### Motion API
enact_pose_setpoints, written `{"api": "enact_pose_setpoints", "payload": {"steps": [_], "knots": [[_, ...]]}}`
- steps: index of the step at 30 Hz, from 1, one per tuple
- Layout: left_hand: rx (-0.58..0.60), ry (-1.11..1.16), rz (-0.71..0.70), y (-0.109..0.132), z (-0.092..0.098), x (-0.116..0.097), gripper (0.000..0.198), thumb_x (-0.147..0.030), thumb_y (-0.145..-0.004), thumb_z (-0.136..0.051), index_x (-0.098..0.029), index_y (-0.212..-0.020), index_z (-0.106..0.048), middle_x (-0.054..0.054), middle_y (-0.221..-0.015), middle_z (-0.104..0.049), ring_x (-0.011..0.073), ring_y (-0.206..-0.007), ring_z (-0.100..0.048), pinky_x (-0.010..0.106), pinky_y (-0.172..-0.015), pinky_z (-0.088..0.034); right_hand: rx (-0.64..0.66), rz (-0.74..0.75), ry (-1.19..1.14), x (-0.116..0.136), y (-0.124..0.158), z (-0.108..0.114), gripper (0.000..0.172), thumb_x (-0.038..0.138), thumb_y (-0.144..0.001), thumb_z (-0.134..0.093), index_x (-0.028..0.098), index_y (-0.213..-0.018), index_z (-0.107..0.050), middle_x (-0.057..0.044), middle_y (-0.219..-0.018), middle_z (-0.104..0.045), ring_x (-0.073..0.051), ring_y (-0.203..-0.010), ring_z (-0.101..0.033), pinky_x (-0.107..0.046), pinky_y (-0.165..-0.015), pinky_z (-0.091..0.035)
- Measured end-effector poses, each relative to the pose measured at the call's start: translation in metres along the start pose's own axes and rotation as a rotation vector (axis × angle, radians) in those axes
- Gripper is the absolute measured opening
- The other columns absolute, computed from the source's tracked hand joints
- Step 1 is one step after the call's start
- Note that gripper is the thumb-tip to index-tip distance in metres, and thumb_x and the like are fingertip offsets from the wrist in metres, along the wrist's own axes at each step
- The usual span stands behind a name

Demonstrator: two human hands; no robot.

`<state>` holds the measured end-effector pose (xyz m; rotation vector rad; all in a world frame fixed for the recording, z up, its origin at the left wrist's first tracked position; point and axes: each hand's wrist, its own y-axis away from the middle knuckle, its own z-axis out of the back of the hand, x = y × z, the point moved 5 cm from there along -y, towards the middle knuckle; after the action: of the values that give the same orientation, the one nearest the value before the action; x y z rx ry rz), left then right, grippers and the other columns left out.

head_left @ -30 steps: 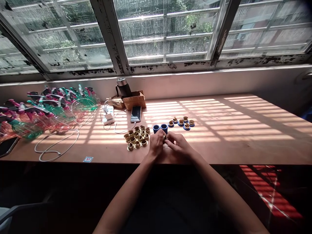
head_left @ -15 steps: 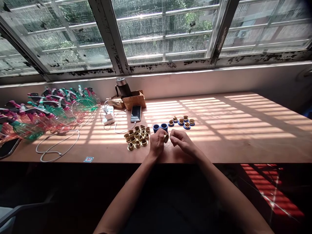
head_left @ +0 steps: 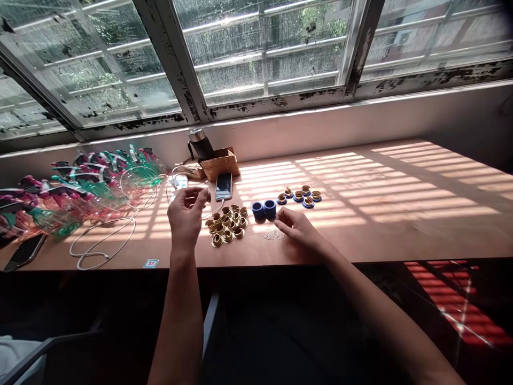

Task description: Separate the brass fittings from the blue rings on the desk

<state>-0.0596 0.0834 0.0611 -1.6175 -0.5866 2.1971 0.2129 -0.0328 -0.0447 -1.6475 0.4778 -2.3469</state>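
My left hand (head_left: 186,211) is raised above the wooden table (head_left: 360,230), just left of a pile of brass eyelet-like cups (head_left: 226,228), and I see nothing in its curled fingers. My right hand (head_left: 300,230) rests low, its fingertips close to two blue plastic rings (head_left: 264,209). A small tangle of thin wire coils (head_left: 272,234) lies just left of that hand. Beyond the blue rings, several brass cups seated in blue rings (head_left: 298,197) form a small group.
A smartphone (head_left: 223,186) lies behind the brass pile, near a cardboard box (head_left: 220,164) and a dark flask (head_left: 200,144). A white charger (head_left: 180,182) and white cables (head_left: 102,246) trail leftward. Colourful plastic pieces (head_left: 92,190) heap at left, below a window sill.
My left hand has moved left, away from the blue rings, and no longer shows the small brass piece it held. My right hand has dropped lower. The view has tilted slightly.
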Motion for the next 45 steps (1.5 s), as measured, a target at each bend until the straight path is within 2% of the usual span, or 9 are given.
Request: {"api": "enact_pose_setpoints", "payload": {"steps": [3, 6, 9, 16, 21, 27, 33, 38, 45], "knots": [[0.135, -0.263, 0.144, -0.008, 0.031, 0.023, 0.041, -0.052, -0.077, -0.08, -0.02, -0.102, -0.075, 0.006, -0.088, -0.077, 0.0235, -0.088, -0.075, 0.029, -0.071, -0.056, 0.021, -0.003, 0.035, 0.001, 0.001, -0.002, 0.028, 0.044, -0.099, -0.06, 0.022, -0.084, -0.052, 0.003, -0.074, -0.049, -0.014, -0.067, -0.043, -0.028, -0.062, -0.033], [0.297, -0.497, 0.286, -0.007, 0.046, 0.051, 0.049, -0.046, -0.064, -0.087, -0.02, -0.103, -0.072, 0.007, -0.089, -0.078, 0.0274, -0.085, -0.076, 0.029, -0.062, -0.054, 0.055, -0.01, 0.054, 0.001, 0.001, -0.004, 0.027, 0.044, -0.099, -0.06, 0.021, -0.086, -0.054, 0.003, -0.072, -0.051, -0.014, -0.066, -0.044, -0.028, -0.061, -0.033], [0.495, -0.541, 0.428, 0.0, 0.043, 0.077, 0.046, -0.036, -0.06, -0.085, -0.02, -0.099, -0.068, 0.005, -0.088, -0.079, 0.0255, -0.077, -0.076, 0.029, -0.062, -0.056, 0.067, -0.02, 0.061, 0.0, 0.002, -0.005, 0.026, 0.044, -0.099, -0.061, 0.021, -0.087, -0.056, 0.003, -0.071, -0.052, -0.014, -0.065, -0.045, -0.028, -0.061, -0.033], [0.645, -0.547, 0.535, 0.007, 0.029, 0.105, 0.043, -0.026, -0.056, -0.084, -0.022, -0.092, -0.059, 0.001, -0.078, -0.077, 0.025, -0.072, -0.076, 0.029, -0.063, -0.056, 0.068, -0.026, 0.067, -0.001, 0.001, -0.004, 0.024, 0.043, -0.098, -0.061, 0.021, -0.087, -0.056, 0.004, -0.069, -0.052, -0.014, -0.064, -0.045, -0.028, -0.06, -0.033], [0.64, -0.672, 0.343, 0.0, 0.03, 0.095, 0.042, -0.047, -0.066, -0.083, -0.022, -0.095, -0.065, 0.008, -0.098, -0.077, 0.0283, -0.087, -0.075, 0.031, -0.068, -0.055, 0.062, -0.02, 0.086, 0.0, 0.001, -0.004, 0.022, 0.04, -0.098, -0.061, 0.021, -0.088, -0.056, 0.003, -0.069, -0.054, -0.014, -0.064, -0.047, -0.028, -0.061, -0.034], [0.588, -0.697, 0.011, -0.007, 0.01, 0.071, 0.048, -0.066, -0.07, -0.079, -0.025, -0.095, -0.077, 0.011, -0.106, -0.069, 0.0355, -0.107, -0.068, 0.044, -0.091, -0.056, 0.072, -0.026, 0.099, 0.001, 0.002, -0.004, 0.02, 0.039, -0.098, -0.061, 0.021, -0.088, -0.057, 0.003, -0.07, -0.055, -0.014, -0.063, -0.047, -0.028, -0.059, -0.033], [0.658, -0.643, 0.034, -0.005, -0.006, 0.081, 0.044, -0.067, -0.074, -0.075, -0.024, -0.08, -0.081, 0.013, -0.103, -0.07, 0.0341, -0.098, -0.069, 0.047, -0.088, -0.055, 0.065, -0.019, 0.115, 0.0, 0.002, -0.003, 0.02, 0.038, -0.098, -0.061, 0.021, -0.088, -0.057, 0.003, -0.07, -0.055, -0.014, -0.063, -0.046, -0.028, -0.059, -0.033], [0.631, -0.593, -0.065, -0.007, -0.005, 0.073, 0.041, -0.064, -0.076, -0.073, -0.023, -0.075, -0.079, 0.01, -0.097, -0.07, 0.0281, -0.09, -0.067, 0.043, -0.087, -0.053, 0.068, -0.024, 0.129, 0.0, 0.002, -0.004, 0.021, 0.039, -0.098, -0.061, 0.021, -0.088, -0.058, 0.003, -0.071, -0.056, -0.014, -0.064, -0.047, -0.028, -0.06, -0.033], [0.645, -0.532, -0.028, -0.007, 0.001, 0.069, 0.033, -0.057, -0.074, -0.079, -0.024, -0.077, -0.08, 0.007, -0.095, -0.072, 0.0262, -0.093, -0.066, 0.038, -0.089, -0.053, 0.073, -0.056, 0.16, -0.001, 0.003, -0.005, 0.023, 0.043, -0.099, -0.06, 0.021, -0.09, -0.06, 0.001, -0.073, -0.06, -0.015, -0.064, -0.048, -0.028, -0.06, -0.033]]}}
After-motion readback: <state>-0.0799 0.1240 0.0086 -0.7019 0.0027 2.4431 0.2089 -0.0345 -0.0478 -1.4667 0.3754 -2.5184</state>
